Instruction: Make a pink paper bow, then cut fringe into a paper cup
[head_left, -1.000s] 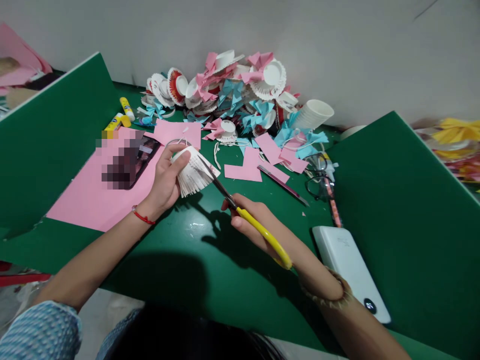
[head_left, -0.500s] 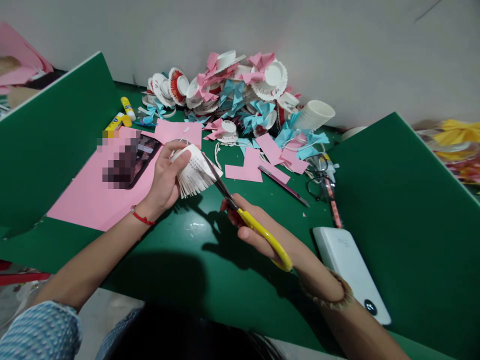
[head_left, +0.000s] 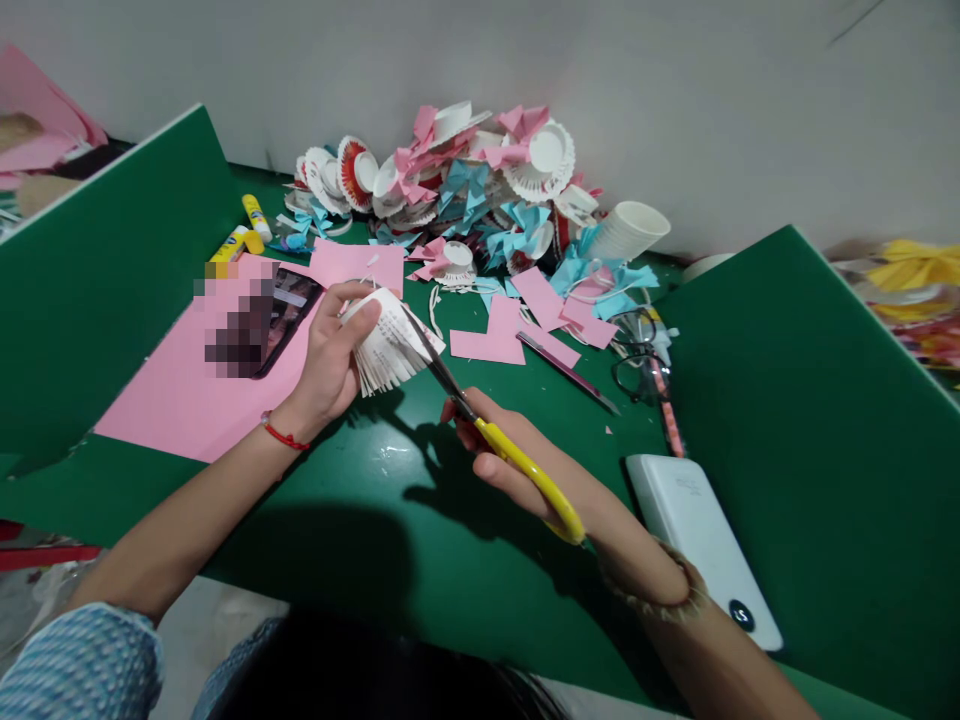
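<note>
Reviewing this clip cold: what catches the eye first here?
At centre, the left hand holds a white paper cup cut into fringe, while the right hand works yellow-handled scissors into it. Behind, against the wall, lies a heap of pink, blue and white paper crafts.

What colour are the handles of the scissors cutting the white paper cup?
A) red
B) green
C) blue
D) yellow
D: the right hand grips metal scissors with yellow plastic handles, their blades in the fringed white paper cup that the left hand holds.
</note>
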